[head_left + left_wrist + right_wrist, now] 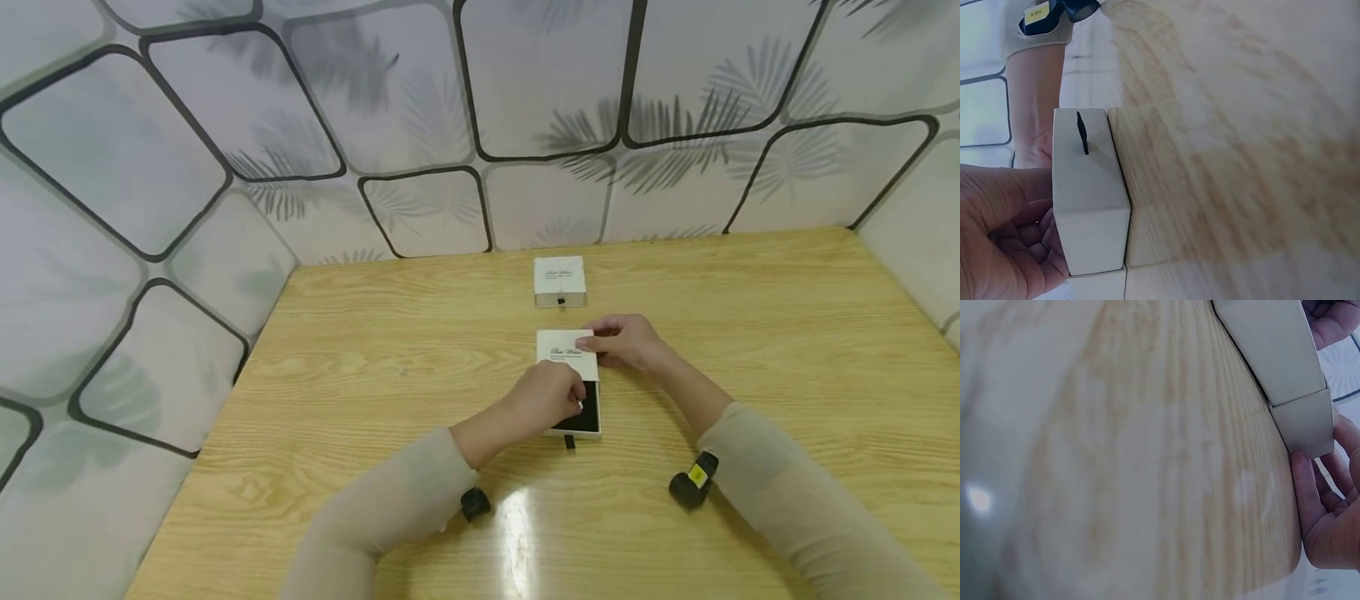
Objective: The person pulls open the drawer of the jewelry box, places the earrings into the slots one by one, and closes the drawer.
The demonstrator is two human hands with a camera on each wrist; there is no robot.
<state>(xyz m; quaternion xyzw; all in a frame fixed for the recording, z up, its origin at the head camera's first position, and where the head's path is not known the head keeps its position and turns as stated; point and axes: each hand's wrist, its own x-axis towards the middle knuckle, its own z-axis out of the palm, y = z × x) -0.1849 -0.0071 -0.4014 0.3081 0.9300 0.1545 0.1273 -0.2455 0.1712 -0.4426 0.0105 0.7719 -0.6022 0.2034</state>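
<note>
A white sliding jewelry box [566,342] with "Best Wishes" lettering lies on the table, its drawer [592,427] pulled out toward me. Black lining shows inside the drawer, and a short black pull tab [570,442] sticks out at its front. Over the drawer, my left hand [546,392] pinches a small silvery piece [580,405] between curled fingers; its kind is too small to make out. My right hand [628,343] grips the box's far right corner, thumb on the lid and fingers along the side. In the right wrist view, fingers [1308,487] press at the box's end.
A second white box [559,279] of the same look, with a black tab, stands shut behind the first. The wooden table [390,333] meets a patterned wall covering [420,100] at the back and sides. A tiny clear speck [402,372] lies left of the boxes.
</note>
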